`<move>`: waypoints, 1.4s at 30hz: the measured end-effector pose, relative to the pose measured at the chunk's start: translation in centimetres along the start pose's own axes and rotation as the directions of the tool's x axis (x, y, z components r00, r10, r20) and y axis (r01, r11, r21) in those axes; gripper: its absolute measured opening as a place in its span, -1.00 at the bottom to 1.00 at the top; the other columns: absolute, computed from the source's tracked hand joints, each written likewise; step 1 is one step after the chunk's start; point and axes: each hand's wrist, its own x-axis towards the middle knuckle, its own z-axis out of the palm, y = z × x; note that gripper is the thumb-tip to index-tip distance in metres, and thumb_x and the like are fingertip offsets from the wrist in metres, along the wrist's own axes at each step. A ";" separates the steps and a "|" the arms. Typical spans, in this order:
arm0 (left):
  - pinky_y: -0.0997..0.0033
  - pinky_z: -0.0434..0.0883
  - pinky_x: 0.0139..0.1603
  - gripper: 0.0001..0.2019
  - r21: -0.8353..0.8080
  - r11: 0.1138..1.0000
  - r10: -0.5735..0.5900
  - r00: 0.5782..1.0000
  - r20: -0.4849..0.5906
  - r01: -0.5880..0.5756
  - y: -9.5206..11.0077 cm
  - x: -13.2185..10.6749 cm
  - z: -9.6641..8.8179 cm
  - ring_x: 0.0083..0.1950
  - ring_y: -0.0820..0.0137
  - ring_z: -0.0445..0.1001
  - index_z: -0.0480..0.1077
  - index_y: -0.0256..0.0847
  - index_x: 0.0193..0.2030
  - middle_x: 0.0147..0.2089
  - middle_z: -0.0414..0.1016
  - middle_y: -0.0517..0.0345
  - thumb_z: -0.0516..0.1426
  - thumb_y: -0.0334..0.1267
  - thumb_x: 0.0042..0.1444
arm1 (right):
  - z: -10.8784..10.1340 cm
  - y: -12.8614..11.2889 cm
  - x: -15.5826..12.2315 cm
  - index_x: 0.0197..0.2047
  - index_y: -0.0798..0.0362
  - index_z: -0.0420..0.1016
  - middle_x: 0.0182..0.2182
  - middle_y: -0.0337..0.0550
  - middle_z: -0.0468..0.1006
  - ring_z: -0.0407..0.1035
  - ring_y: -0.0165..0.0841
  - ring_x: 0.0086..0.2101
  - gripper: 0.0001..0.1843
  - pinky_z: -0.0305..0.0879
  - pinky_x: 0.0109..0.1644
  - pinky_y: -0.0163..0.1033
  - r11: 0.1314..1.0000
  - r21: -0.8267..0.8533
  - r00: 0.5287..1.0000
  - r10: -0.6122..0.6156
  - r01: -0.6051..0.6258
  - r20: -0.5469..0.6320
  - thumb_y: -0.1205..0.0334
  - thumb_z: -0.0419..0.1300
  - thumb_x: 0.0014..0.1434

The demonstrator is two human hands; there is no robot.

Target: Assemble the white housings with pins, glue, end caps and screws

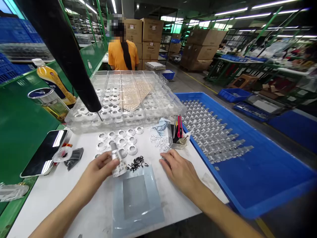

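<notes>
Metal rings [115, 107] are contained in the clear tray [138, 121] along the far edge of the tabletop [89, 218], metal parts [210, 132] in the blue bin [230, 175] beside the right edge. A pale fitting [116, 155] is gripped by the left hand [97, 170] near the tabletop's middle, beside black screws [137, 163]; the right hand [182, 170] is held narrow at the white pins [160, 142], its grasp not discernible. The clear tray is partly blocked by a black tool [76, 69].

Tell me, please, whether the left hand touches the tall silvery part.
Touching: the head view shows the left hand holding the tall silvery part in its fingers.
</notes>
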 end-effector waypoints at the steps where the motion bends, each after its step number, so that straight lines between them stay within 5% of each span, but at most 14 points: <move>1: 0.34 0.42 -0.26 -0.56 -0.015 1.000 0.007 0.999 0.040 -0.006 0.1 0.9 0.9 -0.32 0.28 0.52 0.53 -0.22 -0.09 -0.35 0.57 0.16 0.34 0.13 0.13 | 0.0 0.0 0.0 0.09 0.03 0.57 -0.08 0.03 0.55 0.54 -0.13 -0.22 -0.63 0.43 -0.27 -0.09 1.000 -0.008 1.000 -0.020 0.020 0.011 0.12 0.00 0.47; 7: 0.31 0.46 -0.16 -0.56 -0.078 0.997 0.017 0.988 0.156 -0.005 -1.3 2.6 1.8 -0.29 0.30 0.52 0.51 -0.20 -0.13 -0.31 0.57 0.15 0.30 0.17 0.16 | -0.7 2.2 -1.6 0.13 -0.09 0.54 0.08 -0.01 0.50 0.52 -0.17 -0.04 -0.67 0.49 -0.08 -0.09 0.986 0.051 0.986 -0.163 0.162 0.024 0.22 0.00 0.47; 12: 0.23 0.49 0.02 -0.55 -0.154 0.987 -0.008 0.960 0.281 0.053 -1.2 1.9 1.3 -0.06 0.16 0.60 0.52 -0.16 0.04 -0.04 0.66 -0.02 0.32 0.11 0.17 | -1.2 3.8 -2.6 0.12 -0.18 0.57 0.14 -0.08 0.49 0.52 -0.33 -0.25 -0.72 0.48 -0.21 -0.21 0.979 0.195 0.980 -0.017 0.056 -0.198 0.13 0.17 0.40; 16: 0.15 0.52 0.06 -0.51 -0.116 0.982 -0.113 0.959 0.261 0.147 -0.8 1.1 1.7 0.07 0.00 0.60 0.54 -0.15 0.10 0.06 0.66 -0.07 0.38 0.05 0.10 | -2.4 6.3 -2.8 -0.07 -0.07 0.61 -0.04 -0.08 0.58 0.49 -0.27 -0.20 -0.80 0.44 -0.19 -0.20 0.937 0.313 0.874 0.278 -0.155 -0.398 0.06 0.26 0.31; 18: 0.17 0.54 0.03 -0.48 -0.081 0.975 -0.166 0.922 0.351 0.207 -1.0 0.8 1.9 0.06 0.00 0.61 0.54 -0.07 0.15 0.05 0.68 0.00 0.41 0.02 0.06 | -3.0 8.0 -2.4 0.01 -0.02 0.52 -0.04 -0.03 0.58 0.49 -0.21 -0.10 -0.73 0.44 -0.13 -0.15 0.910 0.349 0.794 0.378 -0.224 -0.475 0.04 0.23 0.33; 20: 0.23 0.55 -0.08 -0.47 -0.032 0.968 -0.203 0.857 0.473 0.248 -1.3 0.6 2.1 -0.06 0.06 0.65 0.54 -0.03 0.17 -0.04 0.71 0.06 0.41 0.02 0.06 | -3.4 9.3 -1.4 0.16 0.00 0.40 0.09 0.05 0.54 0.47 -0.15 0.04 -0.60 0.47 -0.03 -0.09 0.893 0.383 0.763 0.414 -0.235 -0.497 0.04 0.21 0.33; 24: 0.27 0.51 -0.14 -0.51 0.097 0.973 -0.226 0.795 0.563 0.208 -1.5 0.7 1.9 -0.15 0.10 0.64 0.56 -0.04 0.16 -0.21 0.71 0.10 0.36 0.05 0.11 | -3.2 10.6 1.8 0.33 -0.02 0.24 0.34 0.11 0.39 0.33 -0.12 0.30 -0.36 0.45 0.18 -0.02 0.869 0.465 0.828 0.383 -0.171 -0.410 0.09 0.27 0.24; 28: 0.31 0.52 -0.14 -0.55 0.146 0.973 -0.229 0.730 0.643 0.176 -1.1 0.9 0.9 -0.14 0.13 0.64 0.59 -0.04 0.11 -0.20 0.70 0.11 0.40 -0.02 0.08 | -2.9 10.9 4.6 0.21 0.01 0.44 0.18 0.06 0.59 0.47 -0.11 0.19 -0.46 0.43 0.22 0.02 0.843 0.520 0.882 0.341 -0.134 -0.325 0.21 0.31 0.14; 30: 0.35 0.50 -0.15 -0.55 0.154 0.973 -0.230 0.722 0.653 0.171 -1.0 1.1 0.5 -0.15 0.18 0.62 0.59 -0.02 0.10 -0.16 0.69 0.13 0.43 -0.07 0.06 | -3.2 10.5 4.6 0.10 0.04 0.51 0.07 0.04 0.66 0.53 -0.11 0.11 -0.59 0.43 0.22 0.06 0.825 0.551 0.865 0.363 -0.125 -0.348 0.18 0.28 0.18; 33: 0.39 0.48 -0.14 -0.54 0.109 0.980 -0.198 0.765 0.612 0.167 -1.0 1.3 0.2 -0.11 0.23 0.60 0.52 -0.02 0.16 -0.11 0.66 0.14 0.40 -0.12 0.11 | -3.4 8.3 2.6 0.26 0.03 0.39 0.14 0.06 0.59 0.57 -0.18 0.04 -0.53 0.46 0.20 0.03 0.792 0.604 0.776 0.435 -0.090 -0.456 0.06 0.15 0.34; 36: 0.46 0.43 -0.25 -0.40 0.097 0.986 -0.169 0.810 0.562 0.138 -0.6 1.6 0.1 -0.24 0.36 0.56 0.27 0.01 0.36 -0.23 0.60 0.24 0.33 -0.25 0.21 | -2.6 4.6 -0.6 0.34 -0.06 0.38 0.07 -0.02 0.62 0.60 -0.26 -0.21 -0.46 0.56 -0.15 -0.12 0.750 0.659 0.712 0.493 -0.057 -0.499 -0.01 0.20 0.36; 39: 0.44 0.44 -0.25 -0.42 0.098 0.988 -0.149 0.853 0.500 0.115 0.0 1.9 -0.1 -0.31 0.39 0.53 0.20 -0.01 0.37 -0.40 0.44 0.36 0.27 -0.31 0.26 | -1.2 1.1 -3.2 0.21 -0.12 0.57 -0.09 -0.10 0.69 0.58 -0.25 -0.25 -0.50 0.54 -0.09 -0.11 0.742 0.664 0.729 0.504 -0.091 -0.464 0.03 0.40 0.21; 42: 0.43 0.46 -0.24 -0.47 0.087 0.990 -0.144 0.848 0.510 0.116 0.3 1.9 -0.2 -0.30 0.40 0.54 0.25 -0.01 0.31 -0.33 0.43 0.34 0.27 -0.33 0.26 | 0.2 -1.7 -3.6 0.15 -0.16 0.59 -0.06 -0.10 0.68 0.58 -0.17 -0.15 -0.57 0.52 0.00 -0.02 0.767 0.639 0.813 0.407 -0.057 -0.416 0.04 0.40 0.22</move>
